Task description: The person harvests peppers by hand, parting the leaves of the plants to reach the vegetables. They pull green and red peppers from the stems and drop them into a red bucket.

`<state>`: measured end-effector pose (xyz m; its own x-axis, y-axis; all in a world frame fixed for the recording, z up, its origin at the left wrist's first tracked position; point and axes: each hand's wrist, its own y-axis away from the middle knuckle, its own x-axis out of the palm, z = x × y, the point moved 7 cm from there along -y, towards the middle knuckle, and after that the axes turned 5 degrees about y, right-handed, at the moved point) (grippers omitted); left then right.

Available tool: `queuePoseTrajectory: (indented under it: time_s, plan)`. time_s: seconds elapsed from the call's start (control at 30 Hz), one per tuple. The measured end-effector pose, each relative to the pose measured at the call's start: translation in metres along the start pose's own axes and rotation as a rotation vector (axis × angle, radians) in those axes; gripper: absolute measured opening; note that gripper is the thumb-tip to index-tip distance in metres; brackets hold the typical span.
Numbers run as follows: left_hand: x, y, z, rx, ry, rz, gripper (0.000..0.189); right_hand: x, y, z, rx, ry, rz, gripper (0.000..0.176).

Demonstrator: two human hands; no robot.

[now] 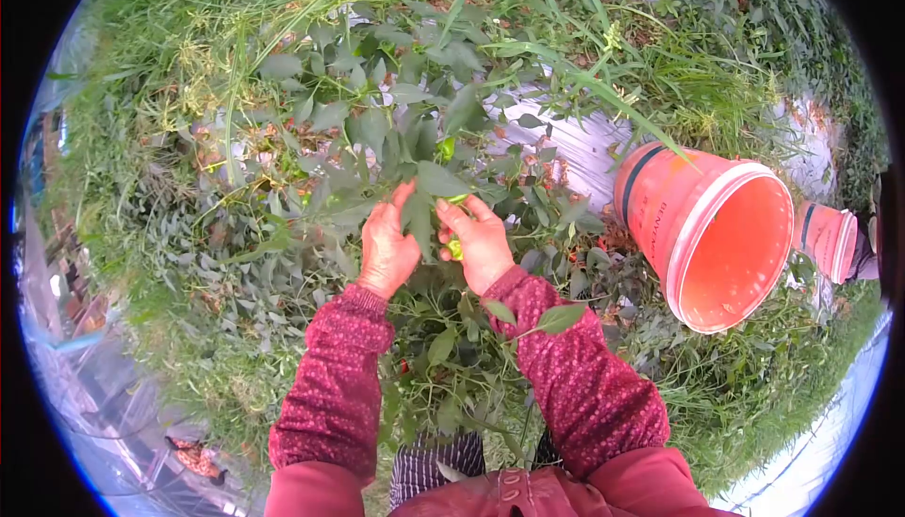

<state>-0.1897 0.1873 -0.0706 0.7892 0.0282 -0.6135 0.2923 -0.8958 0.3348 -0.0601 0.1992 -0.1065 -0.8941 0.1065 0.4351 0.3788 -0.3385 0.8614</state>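
My right hand is closed around a small light-green pepper, partly hidden by the fingers. Its thumb and index finger reach up to a broad leaf of the pepper plant. Beside it, my left hand is among the leaves, with the index finger stretched upward and the thumb apart. Leaves hide its other fingertips, and nothing shows in its grasp. Another light-green pepper hangs in the foliage just above both hands.
An orange-red bucket lies tilted at the right, its mouth facing me. Behind it is a second, smaller-looking bucket. Tall grass arches over the plants, and pale plastic sheeting covers ground between rows.
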Motion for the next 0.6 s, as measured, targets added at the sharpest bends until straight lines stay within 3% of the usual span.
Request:
queuePoseTrajectory:
  time_s: [0.07, 0.13, 0.17, 0.2, 0.27, 0.3, 0.33, 0.4, 0.43, 0.53, 0.6]
  plan:
    - [0.013, -0.002, 0.025, -0.036, 0.123, 0.011, 0.061, 0.001, 0.013, 0.006, -0.119, 0.077, -0.047, 0.026]
    - [0.011, -0.011, -0.006, -0.052, 0.108, 0.079, 0.060, -0.002, 0.024, 0.018, -0.331, 0.108, -0.095, 0.029]
    - [0.014, -0.012, -0.016, -0.071, 0.084, 0.144, 0.059, -0.007, 0.027, 0.017, -0.305, 0.091, -0.120, 0.028]
    - [0.017, -0.012, -0.011, -0.070, 0.085, 0.149, 0.059, -0.009, 0.028, 0.014, -0.307, 0.089, -0.125, 0.028]
    - [0.028, -0.010, 0.000, 0.009, 0.195, 0.197, 0.057, -0.013, 0.037, 0.018, -0.556, 0.262, -0.143, 0.028]
    - [0.028, -0.008, -0.001, 0.007, 0.198, 0.204, 0.057, -0.011, 0.042, 0.018, -0.567, 0.172, -0.141, 0.028]
    - [0.029, -0.005, 0.005, -0.093, 0.107, 0.248, 0.057, -0.013, 0.045, 0.021, -0.564, 0.172, -0.147, 0.028]
    - [0.032, 0.000, 0.023, -0.200, 0.018, 0.300, 0.058, -0.003, 0.076, 0.052, -0.863, 0.528, -0.144, 0.028]
    - [0.033, 0.000, 0.045, -0.258, 0.063, 0.268, 0.058, 0.002, 0.086, 0.067, -0.908, 0.514, -0.127, 0.027]
    - [0.029, -0.004, 0.054, -0.275, 0.263, 0.107, 0.052, -0.012, 0.066, 0.062, -0.572, 0.262, 0.010, 0.021]
    - [0.029, -0.007, 0.030, -0.296, 0.313, 0.266, 0.039, -0.015, 0.061, 0.063, -0.547, 0.304, 0.047, 0.019]
